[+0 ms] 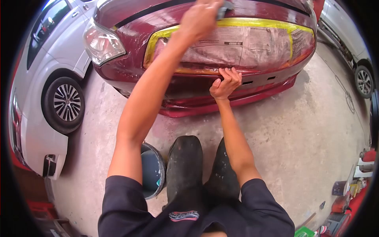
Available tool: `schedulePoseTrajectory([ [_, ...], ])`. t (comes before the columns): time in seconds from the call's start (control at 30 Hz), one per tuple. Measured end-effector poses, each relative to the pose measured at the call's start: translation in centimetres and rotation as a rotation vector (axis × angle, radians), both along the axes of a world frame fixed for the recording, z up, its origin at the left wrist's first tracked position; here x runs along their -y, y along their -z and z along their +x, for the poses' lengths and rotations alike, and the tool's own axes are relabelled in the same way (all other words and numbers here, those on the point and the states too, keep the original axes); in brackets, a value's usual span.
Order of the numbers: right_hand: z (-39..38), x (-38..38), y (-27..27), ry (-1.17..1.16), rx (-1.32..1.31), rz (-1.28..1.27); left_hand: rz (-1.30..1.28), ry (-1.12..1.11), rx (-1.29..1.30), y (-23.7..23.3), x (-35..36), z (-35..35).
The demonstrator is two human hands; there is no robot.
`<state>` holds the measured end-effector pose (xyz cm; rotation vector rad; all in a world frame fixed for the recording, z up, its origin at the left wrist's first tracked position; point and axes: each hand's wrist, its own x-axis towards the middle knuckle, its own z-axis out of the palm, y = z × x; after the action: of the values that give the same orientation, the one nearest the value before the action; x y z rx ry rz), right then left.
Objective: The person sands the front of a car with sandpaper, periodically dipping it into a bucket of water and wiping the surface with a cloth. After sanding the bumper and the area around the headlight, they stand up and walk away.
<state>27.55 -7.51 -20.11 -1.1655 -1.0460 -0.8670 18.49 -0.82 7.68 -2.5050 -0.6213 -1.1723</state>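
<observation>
My left hand (197,23), blurred by motion, is at the upper part of the dark red car bumper (130,51). It is closed on a grey-blue block (224,10), only partly visible. Newspaper masking (252,45), bordered by yellow tape (244,22), covers the large opening below that hand. My right hand (227,82) rests at the opening's lower edge, with bent fingers together on the bumper lip and the thumb to the left. The bumper surface looks wet or glossy around the tape.
A dark bucket (163,168) stands left of my legs. A white vehicle (47,138) is at the left, and a silver car (347,35) at the upper right. A cable (348,96) lies on the floor. Containers and tools (353,189) crowd the lower right.
</observation>
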Motion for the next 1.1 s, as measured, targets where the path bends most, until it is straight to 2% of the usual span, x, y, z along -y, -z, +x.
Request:
schedulePoseTrajectory([
  [0.03, 0.1, -0.2, -0.1, -0.002, 0.007, 0.0, -0.016, 0.015, -0.012, -0.3, -0.2, 0.7],
  [0.07, 0.1, -0.2, -0.1, 0.007, 0.01, 0.001, 0.12, 0.101, -0.095, -0.1, -1.5, -1.7],
  [0.13, 0.1, -0.1, -0.1, 0.005, 0.008, -0.006, 0.081, 0.017, 0.012, 1.4, 0.4, -8.4],
  [0.17, 0.0, -0.1, -0.1, 0.002, 0.004, -0.008, 0.145, -0.089, 0.063, 2.1, -0.1, -12.6],
  [0.23, -0.2, -0.1, -0.3, 0.005, -0.01, -0.003, -0.029, -0.229, 0.215, 3.2, -2.1, -20.7],
  [0.3, -0.4, -0.1, -0.4, 0.004, -0.017, -0.013, 0.037, -0.336, 0.232, 4.0, -3.6, -23.0],
  [0.37, -0.5, 0.0, -0.1, 0.006, -0.015, -0.019, 0.107, -0.406, 0.312, 5.7, -3.1, -20.5],
  [0.4, -0.5, 0.3, 0.0, 0.008, -0.007, -0.024, -0.016, -0.319, 0.337, 6.7, -0.1, -18.9],
  [0.43, -0.3, -0.2, -0.3, 0.014, 0.002, -0.014, 0.121, -0.324, 0.3, 8.8, 0.1, -18.0],
  [0.5, -0.3, -0.2, 0.1, 0.006, 0.008, -0.018, 0.12, -0.307, 0.283, 8.4, 0.4, -18.6],
  [0.57, -0.2, -0.3, 0.0, 0.012, 0.009, -0.02, 0.12, -0.403, 0.406, 5.9, -2.8, -20.1],
  [0.6, -0.3, -0.3, -0.2, 0.01, 0.003, -0.01, 0.019, -0.471, 0.422, 4.6, -2.8, -20.3],
  [0.7, -0.3, -0.3, -0.1, 0.01, 0.024, -0.022, 0.079, -0.485, 0.482, 7.7, -0.2, -17.4],
  [0.73, -0.3, -0.4, -0.1, 0.012, 0.03, -0.015, 0.144, -0.42, 0.478, 9.5, 1.1, -16.5],
  [0.8, -0.4, 0.0, 0.3, 0.008, 0.027, -0.023, 0.106, -0.42, 0.471, 8.7, 0.0, -17.9],
  [0.87, -0.2, -0.2, -0.1, 0.02, 0.024, -0.018, 0.085, -0.472, 0.423, 6.0, -3.0, -19.5],
  [0.9, -0.3, 0.1, 0.1, 0.018, 0.014, -0.023, -0.007, -0.46, 0.427, 4.5, -2.4, -19.4],
  [0.97, -0.4, -0.3, -0.2, 0.004, -0.002, -0.009, 0.101, -0.433, 0.42, 6.2, -2.8, -19.1],
  [1.1, -0.3, -0.5, 0.0, 0.0, -0.005, -0.004, 0.125, -0.332, 0.31, 7.6, -0.1, -16.1],
])
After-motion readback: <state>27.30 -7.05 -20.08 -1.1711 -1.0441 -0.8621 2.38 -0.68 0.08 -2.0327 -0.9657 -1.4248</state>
